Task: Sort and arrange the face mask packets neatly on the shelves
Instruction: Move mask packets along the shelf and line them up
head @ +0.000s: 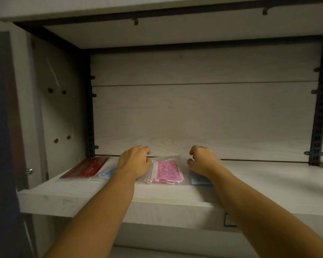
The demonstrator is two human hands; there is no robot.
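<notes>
Flanking the pink packet (166, 171) on the shelf (268, 183), left hand (134, 162) and right hand (202, 160) curl loosely, possibly touching its edges; grip unclear.

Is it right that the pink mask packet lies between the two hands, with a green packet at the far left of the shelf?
Not quite. In the head view the pink mask packet does lie between the left hand and right hand, but the packet at the far left of the shelf is red, not green.
</notes>
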